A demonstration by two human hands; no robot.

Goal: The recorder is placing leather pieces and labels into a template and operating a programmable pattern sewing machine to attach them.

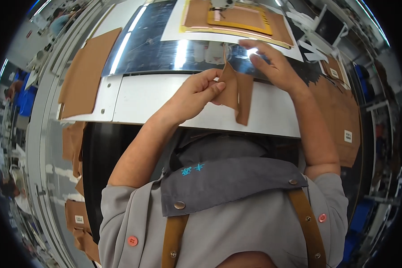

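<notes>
My left hand [203,89] pinches a folded brown piece of cloth or leather [230,91] between thumb and fingers. The piece hangs over the front edge of the shiny metal plate, its lower corner reaching down in front of the white tabletop [156,96]. To the right of it, my right hand [272,64] is raised above the plate with thumb and fingers apart. Nothing shows between those fingers. Part of the brown piece is hidden behind the left fingers.
Ahead, a yellow frame [240,21] lies on a brown panel under a machine head [222,4]. A flat brown stack [87,73] sits on the left; brown pieces [335,114] drape at the right. More brown pieces [78,214] hang lower left. A dark screen [329,26] stands far right.
</notes>
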